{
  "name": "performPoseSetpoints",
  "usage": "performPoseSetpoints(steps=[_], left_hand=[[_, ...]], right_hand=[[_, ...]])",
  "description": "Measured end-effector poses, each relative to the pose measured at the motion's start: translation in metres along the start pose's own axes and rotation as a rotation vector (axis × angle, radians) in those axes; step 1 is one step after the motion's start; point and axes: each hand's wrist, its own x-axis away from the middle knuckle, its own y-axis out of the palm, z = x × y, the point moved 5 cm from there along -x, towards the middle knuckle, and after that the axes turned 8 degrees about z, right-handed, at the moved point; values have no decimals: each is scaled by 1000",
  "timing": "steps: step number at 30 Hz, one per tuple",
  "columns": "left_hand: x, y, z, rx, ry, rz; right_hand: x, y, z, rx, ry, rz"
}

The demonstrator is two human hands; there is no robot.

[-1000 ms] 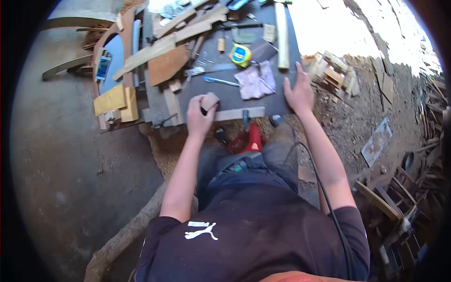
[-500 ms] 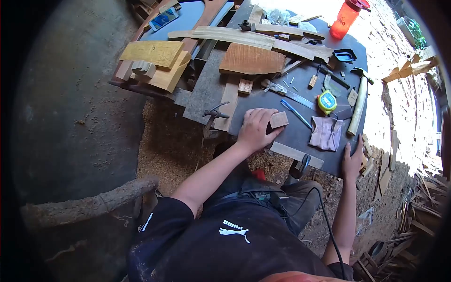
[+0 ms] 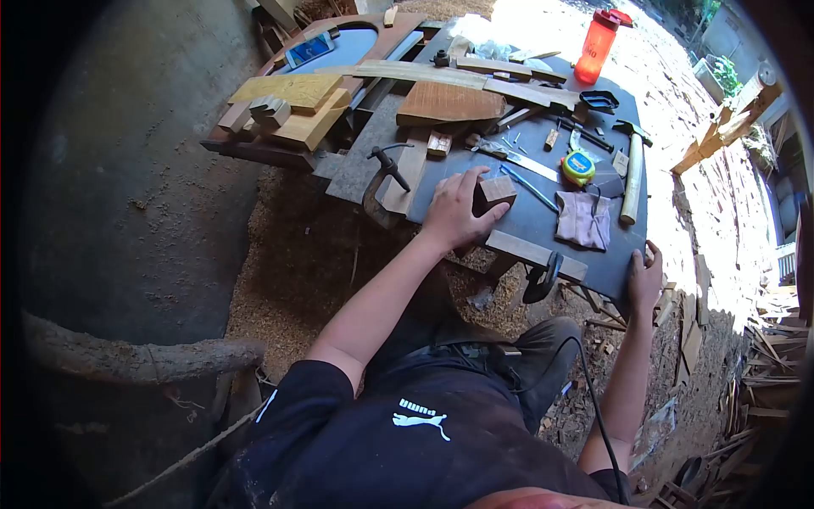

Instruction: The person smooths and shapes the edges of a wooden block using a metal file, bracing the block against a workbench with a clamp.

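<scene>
My left hand (image 3: 456, 210) is wrapped around a small wooden block (image 3: 498, 190) at the near edge of the dark workbench (image 3: 530, 222). Fingers lie along its far left side and the thumb along its near side. At the bench's right corner, my right hand (image 3: 646, 278) grips the edge; its fingers are partly hidden. Between the hands lie a folded pinkish cloth (image 3: 582, 220) and a blue pen (image 3: 527, 187). A yellow tape measure (image 3: 578, 167) and a claw hammer (image 3: 632, 178) lie just beyond them.
A C-clamp (image 3: 386, 182) stands at the bench's left edge, and another clamp (image 3: 543, 278) hangs at the front by a wood strip (image 3: 536, 257). Boards (image 3: 449, 106) lie across the back. A red bottle (image 3: 596, 47) stands at the far right, a phone (image 3: 310, 51) at the far left.
My view has tilted up a little, showing more of the far ground. The left hand keeps its grip on the block, and the right hand stays at the bench corner.
</scene>
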Motion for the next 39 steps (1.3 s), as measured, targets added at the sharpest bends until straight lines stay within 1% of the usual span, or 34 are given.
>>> performPoseSetpoints(steps=[1,4,7,8,11,12,15,18,21,23,24,26,29,33,34,37,39], left_hand=[[1,0,0,1,4,1],[-3,5,-15,319,-66,10],[-17,-2,-12,377,16,100],[-27,-13,0,389,40,105],[-63,-21,14,309,148,116],[-74,-21,15,228,192,104],[-93,-6,11,-29,130,-40],[-105,22,-13,-161,208,-125],[-104,36,-27,-240,234,-156],[-105,32,-34,-300,194,-195],[-108,41,-30,-320,196,-212],[-108,45,-31,-358,230,-210],[-107,43,-25,-419,249,-204],[-106,37,-20,-548,308,-235],[-103,37,-23,-542,318,-280],[-101,44,-34,-527,313,-312],[-101,44,-34,-557,322,-315]], right_hand=[[-3,0,6,-29,-11,-7],[1,-5,-3,-40,6,0],[6,-6,-2,-64,35,-7],[7,-6,-3,-74,39,-13],[8,-8,-10,-13,17,-10],[6,-8,-6,-7,-8,16],[-3,-1,11,16,-69,75],[-6,-1,16,42,-97,89],[-8,-2,16,65,-104,82],[-8,-1,18,75,-90,76],[-3,-9,18,133,-30,81],[0,-7,2,188,4,49],[3,-9,-5,133,42,31],[2,-7,-2,111,10,79],[2,-8,-2,87,1,94],[5,-11,-9,116,56,74],[3,-10,-6,118,41,84]])
